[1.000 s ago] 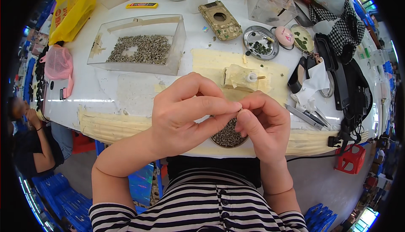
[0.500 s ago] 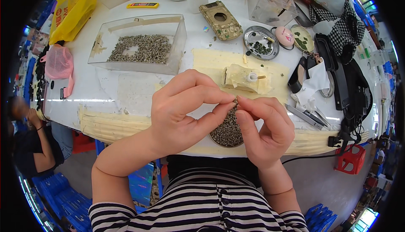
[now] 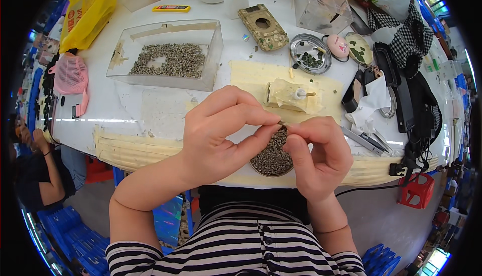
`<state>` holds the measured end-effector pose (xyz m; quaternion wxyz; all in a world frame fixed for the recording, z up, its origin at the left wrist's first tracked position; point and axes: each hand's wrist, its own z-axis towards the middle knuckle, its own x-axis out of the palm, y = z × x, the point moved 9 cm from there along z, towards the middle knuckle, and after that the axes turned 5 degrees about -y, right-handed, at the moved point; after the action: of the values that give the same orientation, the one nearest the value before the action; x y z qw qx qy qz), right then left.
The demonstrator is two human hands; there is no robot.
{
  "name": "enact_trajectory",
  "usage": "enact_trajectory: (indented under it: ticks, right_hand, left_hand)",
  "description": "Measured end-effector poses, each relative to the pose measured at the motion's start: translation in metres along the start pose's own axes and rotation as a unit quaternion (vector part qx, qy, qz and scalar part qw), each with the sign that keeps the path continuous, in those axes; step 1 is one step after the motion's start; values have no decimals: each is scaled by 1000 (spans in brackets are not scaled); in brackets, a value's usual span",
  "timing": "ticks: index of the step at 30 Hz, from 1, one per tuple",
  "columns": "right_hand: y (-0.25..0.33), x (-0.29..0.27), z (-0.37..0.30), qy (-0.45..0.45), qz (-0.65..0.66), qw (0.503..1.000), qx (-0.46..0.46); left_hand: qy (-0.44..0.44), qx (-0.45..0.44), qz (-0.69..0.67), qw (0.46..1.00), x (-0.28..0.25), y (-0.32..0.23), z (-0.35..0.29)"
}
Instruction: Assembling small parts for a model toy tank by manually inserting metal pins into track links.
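My left hand (image 3: 221, 135) and my right hand (image 3: 319, 153) meet fingertip to fingertip above the table's near edge. Between the pinched fingertips sits a tiny dark metal piece (image 3: 282, 124), held by both hands. Just below the fingers is a small round dish (image 3: 271, 156) heaped with many similar small grey-brown pieces, partly hidden by my hands. A cream-coloured block with a white peg (image 3: 292, 96) lies on a pale yellow sheet (image 3: 251, 75) just beyond my fingertips.
A clear box (image 3: 165, 55) of small grey pieces stands at the back left. A round metal tin (image 3: 311, 53), a camouflage-patterned case (image 3: 263, 26), tweezers (image 3: 366, 140), a pink mesh item (image 3: 70, 75), a yellow bag (image 3: 90, 10) and black straps (image 3: 401, 95) lie about. Another person (image 3: 35, 170) sits at left.
Both hands have risen slightly from the dish, which shows more now. The fingertips stay pinched together on the tiny piece.
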<state>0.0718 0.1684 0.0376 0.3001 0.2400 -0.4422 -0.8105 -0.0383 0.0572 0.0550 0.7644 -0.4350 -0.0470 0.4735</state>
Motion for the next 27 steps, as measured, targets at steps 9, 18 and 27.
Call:
enact_trajectory:
  ticks: [9,18,27]
  right_hand:
    - [-24,8,-6,10,79,984,161]
    - [-26,6,-10,12,106,979,176]
    - [-32,12,-10,40,177,958,224]
  left_hand:
    - [5,3,-20,1000,0,-1,0]
    - [13,2,-15,1000,2,-1,-1]
    - [28,12,-12,999,3,-3,-2]
